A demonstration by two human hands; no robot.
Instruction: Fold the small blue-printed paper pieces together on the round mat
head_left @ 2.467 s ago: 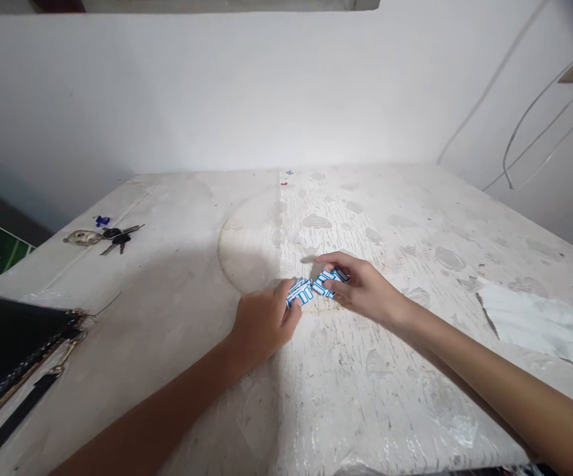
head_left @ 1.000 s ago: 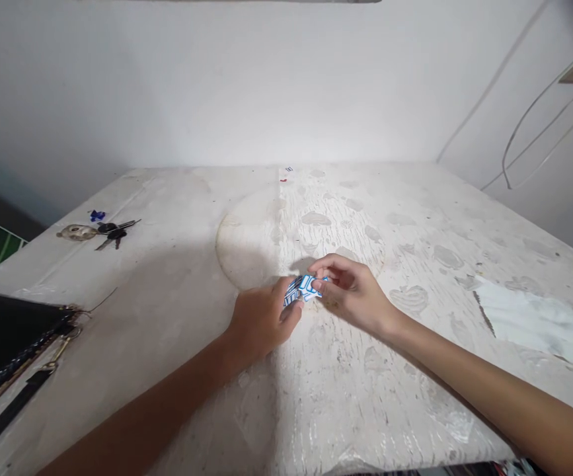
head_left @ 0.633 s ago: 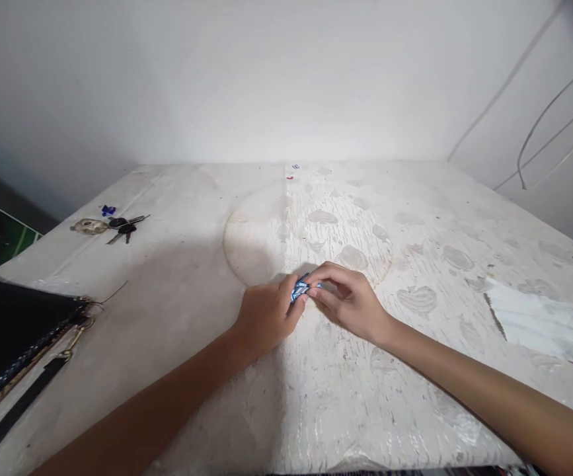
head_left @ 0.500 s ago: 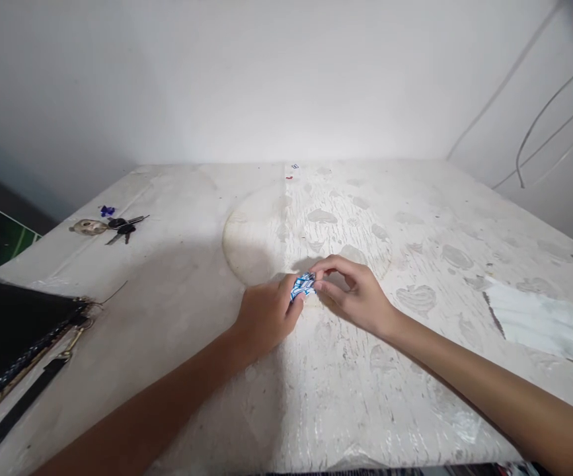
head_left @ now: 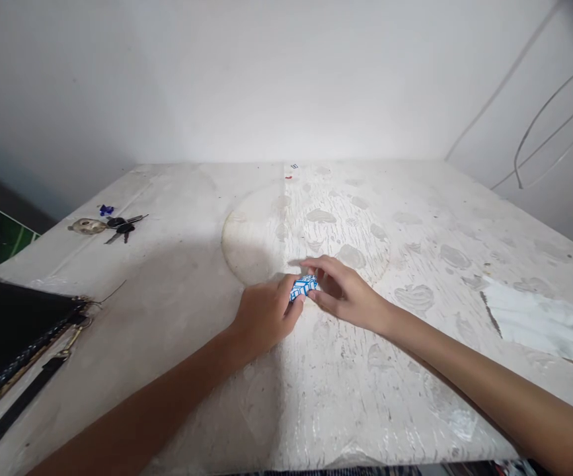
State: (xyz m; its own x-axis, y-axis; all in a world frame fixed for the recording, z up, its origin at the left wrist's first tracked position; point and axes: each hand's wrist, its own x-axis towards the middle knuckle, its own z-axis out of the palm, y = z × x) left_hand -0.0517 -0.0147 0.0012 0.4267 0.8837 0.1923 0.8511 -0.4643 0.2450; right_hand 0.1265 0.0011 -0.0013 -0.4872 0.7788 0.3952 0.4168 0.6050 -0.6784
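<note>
- Head view: the left hand [head_left: 264, 311] has its fingers clamped on a small bunch of blue-and-white cards [head_left: 303, 288], whose far end pokes out to the right.
- The right hand [head_left: 348, 294] stands close at that protruding end, finger and thumb spread apart; whether either one touches the cards is too small to tell.
- Both hands and the cards sit around the middle of the tabletop [head_left: 355, 396], well apart from its back edge, which meets the white wall [head_left: 291, 79], and from its near edge at the bottom.
- To the left, a bunch of keys [head_left: 121, 227] and a blue scrap [head_left: 106, 210] lie near the side edge, well apart from the left hand.
- A black bag [head_left: 18, 337] takes up the near left corner, its strap [head_left: 28, 396] running down toward the bottom.
- A white cloth [head_left: 538, 324] lies toward the right edge, well apart from the right hand.
- Compared with the earliest frame, where each hand holds its own bunch, the cards now form one bunch in the left hand.
- The right hand's fingers, pinching cards one second ago, are now spread.
</note>
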